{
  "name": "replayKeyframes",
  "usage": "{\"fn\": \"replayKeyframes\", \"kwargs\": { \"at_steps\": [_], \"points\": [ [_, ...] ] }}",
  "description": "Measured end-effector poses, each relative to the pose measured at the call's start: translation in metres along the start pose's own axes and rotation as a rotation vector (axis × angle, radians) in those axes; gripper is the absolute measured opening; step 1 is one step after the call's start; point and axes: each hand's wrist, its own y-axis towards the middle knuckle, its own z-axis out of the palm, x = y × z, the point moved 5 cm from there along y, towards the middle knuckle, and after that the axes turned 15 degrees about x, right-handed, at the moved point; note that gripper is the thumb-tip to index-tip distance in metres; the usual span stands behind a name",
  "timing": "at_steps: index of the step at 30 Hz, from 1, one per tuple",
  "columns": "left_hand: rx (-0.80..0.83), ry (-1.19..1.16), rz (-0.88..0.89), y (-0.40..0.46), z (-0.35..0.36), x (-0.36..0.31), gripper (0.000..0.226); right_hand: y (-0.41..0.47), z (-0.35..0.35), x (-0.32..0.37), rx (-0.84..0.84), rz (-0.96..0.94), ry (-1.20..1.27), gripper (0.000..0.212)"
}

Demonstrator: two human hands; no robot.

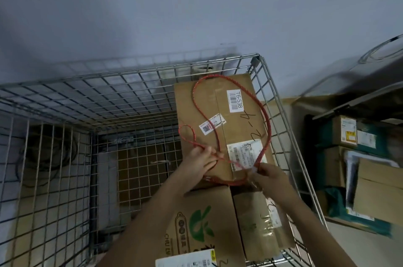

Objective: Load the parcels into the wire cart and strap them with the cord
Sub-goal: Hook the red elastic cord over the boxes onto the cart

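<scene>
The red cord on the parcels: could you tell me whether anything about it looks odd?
Yes: the red cord lies in loose loops on the top parcel, held by both hands, not strapped tight.

Both forearms cut off by the bottom edge, green-printed box (196,229) cropped there too, red cord (265,118) hidden where it passes under the hands, parcels (357,157) outside the cart motion-blurred, their labels unreadable

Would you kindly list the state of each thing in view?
Red cord: looped loosely over the long box, not tightened.
Long box: in the wire cart, closed.
Left hand: pinches the cord.
Right hand: pinches the cord.
</scene>
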Motion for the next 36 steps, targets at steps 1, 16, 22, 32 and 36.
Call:
{"fn": "replayKeyframes", "kwargs": {
  "at_steps": [1, 16, 22, 32, 36],
  "points": [
    [-0.021, -0.073, 0.012, 0.0, 0.0, 0.0, 0.019, -0.007, -0.004, 0.019, 0.05, -0.056, 0.184, 0.01],
    [-0.077, 0.303, 0.452, -0.083, -0.003, -0.144, 0.048, -0.106, -0.089, 0.272, -0.232, -0.991, -0.302, 0.007],
    [-0.153, 0.479, 0.783, -0.131, 0.019, -0.255, 0.042, -0.114, -0.112, 0.378, -0.42, -1.143, -0.749, 0.029],
    [-0.112, 0.397, 0.904, -0.143, 0.012, -0.295, 0.041, -0.106, -0.119, 0.422, -0.533, -1.225, -0.786, 0.014],
    [-0.177, 0.321, 0.81, -0.135, -0.009, -0.259, 0.043, -0.067, -0.123, 0.38, -0.537, -1.092, -0.794, 0.015]
  ]
}}
